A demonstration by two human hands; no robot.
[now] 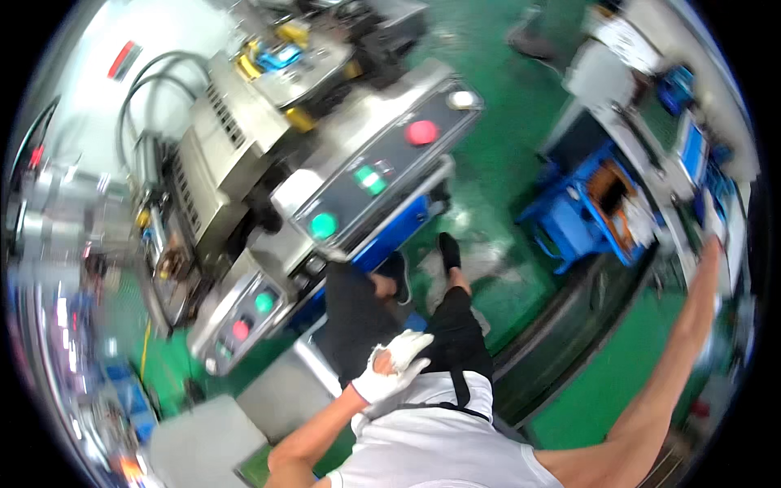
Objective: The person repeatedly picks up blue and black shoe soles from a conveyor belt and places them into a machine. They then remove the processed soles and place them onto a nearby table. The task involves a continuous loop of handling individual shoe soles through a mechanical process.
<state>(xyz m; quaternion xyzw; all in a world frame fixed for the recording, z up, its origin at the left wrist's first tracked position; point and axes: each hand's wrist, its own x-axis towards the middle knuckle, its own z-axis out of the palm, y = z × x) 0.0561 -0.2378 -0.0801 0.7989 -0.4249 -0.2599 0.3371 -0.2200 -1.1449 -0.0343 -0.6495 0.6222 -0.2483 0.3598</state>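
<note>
My left hand (394, 366), in a white glove worn open at the palm, hovers over my lap. Its fingers are stretched and a little apart, with nothing seen in them. Far out to the right reaches my right arm, the right hand (711, 218) in a pale glove beside a blue-and-white box (692, 150) and blue cord-like things (716, 191) on a workbench (655, 175). The fingers of that hand are blurred, so whether it grips anything does not show.
A machine with a control panel (382, 163) of green and red buttons stands ahead on the left; a smaller button panel (244, 321) is nearer. Right of my legs is a blue plastic stool (569, 220) bearing an orange-brown container (610, 191). A dark long trough (569, 313) runs below it.
</note>
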